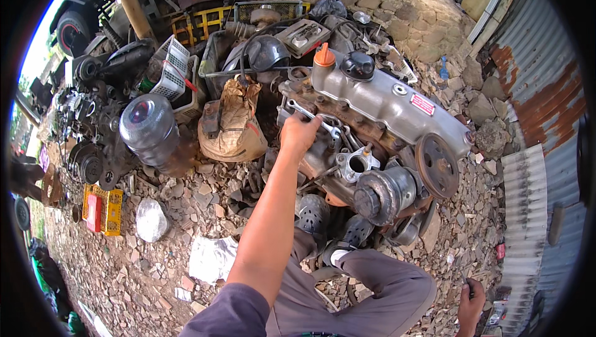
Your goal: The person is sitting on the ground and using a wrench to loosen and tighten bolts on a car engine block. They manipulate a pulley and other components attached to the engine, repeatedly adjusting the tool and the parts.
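My left hand (300, 133) reaches forward to the side of a large engine, its fingers closed on a shiny wrench (302, 110) lying along the engine's upper edge. Beside those fingers, more metal tools (335, 130) rest on the engine block (315, 152). The engine has a silver valve cover (375, 92) with an orange cap (324, 56) and a black cap (357, 66). Low at the right, away from the engine, my right hand (472, 303) is closed, with a small dark tip showing at its fingers; what it holds cannot be made out.
A pulley (436, 166) and a round canister-like part (379, 196) jut from the engine's near end. To the left stand a paper sack (233, 132), a clear plastic jug (149, 127) and a yellow crate (112, 211). Corrugated metal sheets (528, 206) line the right side.
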A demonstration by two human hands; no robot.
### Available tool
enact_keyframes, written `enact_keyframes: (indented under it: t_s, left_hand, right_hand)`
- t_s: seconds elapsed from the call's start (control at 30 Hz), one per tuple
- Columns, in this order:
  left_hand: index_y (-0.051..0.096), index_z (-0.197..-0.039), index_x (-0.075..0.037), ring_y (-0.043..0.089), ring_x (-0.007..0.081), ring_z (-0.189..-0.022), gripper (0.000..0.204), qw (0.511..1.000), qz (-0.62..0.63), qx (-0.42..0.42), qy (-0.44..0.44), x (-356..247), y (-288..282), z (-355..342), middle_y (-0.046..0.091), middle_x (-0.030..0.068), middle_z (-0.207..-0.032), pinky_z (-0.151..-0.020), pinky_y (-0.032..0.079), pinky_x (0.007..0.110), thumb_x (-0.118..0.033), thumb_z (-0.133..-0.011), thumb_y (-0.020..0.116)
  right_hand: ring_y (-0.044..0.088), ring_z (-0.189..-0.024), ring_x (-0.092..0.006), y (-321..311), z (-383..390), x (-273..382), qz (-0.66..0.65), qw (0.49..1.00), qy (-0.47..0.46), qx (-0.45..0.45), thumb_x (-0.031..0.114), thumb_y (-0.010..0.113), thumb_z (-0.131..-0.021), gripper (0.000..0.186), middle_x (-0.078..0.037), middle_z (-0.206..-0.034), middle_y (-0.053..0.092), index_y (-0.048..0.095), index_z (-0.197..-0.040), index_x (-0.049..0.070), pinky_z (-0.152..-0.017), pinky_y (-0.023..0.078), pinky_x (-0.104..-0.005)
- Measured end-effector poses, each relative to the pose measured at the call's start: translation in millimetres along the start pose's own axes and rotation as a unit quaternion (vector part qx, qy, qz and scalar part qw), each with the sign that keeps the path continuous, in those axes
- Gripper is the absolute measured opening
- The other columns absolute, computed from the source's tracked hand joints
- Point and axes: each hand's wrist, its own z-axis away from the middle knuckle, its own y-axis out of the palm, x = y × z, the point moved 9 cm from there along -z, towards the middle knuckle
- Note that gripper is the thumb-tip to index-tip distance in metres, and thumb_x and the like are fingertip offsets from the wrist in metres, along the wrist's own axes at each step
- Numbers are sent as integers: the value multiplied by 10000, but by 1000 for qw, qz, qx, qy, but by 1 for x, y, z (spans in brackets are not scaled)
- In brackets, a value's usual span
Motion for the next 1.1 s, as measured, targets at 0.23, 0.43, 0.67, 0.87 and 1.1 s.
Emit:
enact_keyframes:
  t_s: [0.23, 0.43, 0.67, 0.87, 1.1]
  left_hand:
    - [760, -1015, -18, 721, 290, -901, 503, 961, -269, 43, 40, -14, 4, 14, 748, 169, -965, -833, 543, 376, -452, -764, 802]
    - [720, -1146, -116, 658, 329, -1066, 457, 940, -288, 9, 181, -61, 15, 31, 714, 142, -1114, -926, 502, 426, -436, -821, 751]
    - [689, -1254, -351, 476, 264, -1299, 363, 863, -353, 119, 341, -53, 50, 29, 612, -8, -1338, -1075, 331, 497, -442, -903, 661]
    - [709, -1221, -324, 444, 290, -1309, 388, 844, -381, 109, 361, -54, 62, 24, 582, 11, -1327, -1057, 334, 518, -465, -860, 699]
    - [700, -1185, -202, 423, 276, -1331, 361, 864, -311, 143, 370, -55, 57, 19, 590, 31, -1316, -1092, 295, 518, -378, -870, 703]
  right_hand:
    - [619, -858, -307, 20, -16, 23, 9, 999, -19, 35, 109, 626, -913, 219, -162, -928, 647, 650, -1060, -52, -792, 477, -398]
    - [605, -838, -240, 16, -13, 18, 7, 1000, -25, 16, 71, 615, -928, 183, -142, -894, 652, 639, -1057, -57, -805, 476, -357]
    - [603, -827, -204, 19, -7, 5, -11, 999, 8, 37, 64, 621, -925, 177, -127, -900, 653, 646, -1052, -57, -776, 480, -336]
    - [651, -894, -326, 18, -6, 11, -5, 999, 19, 28, 76, 629, -890, 213, -185, -967, 670, 674, -1055, -50, -817, 502, -396]
    - [658, -892, -315, 3, -10, 47, 7, 1000, -1, 24, 84, 641, -892, 215, -184, -978, 673, 682, -1059, -45, -813, 507, -379]
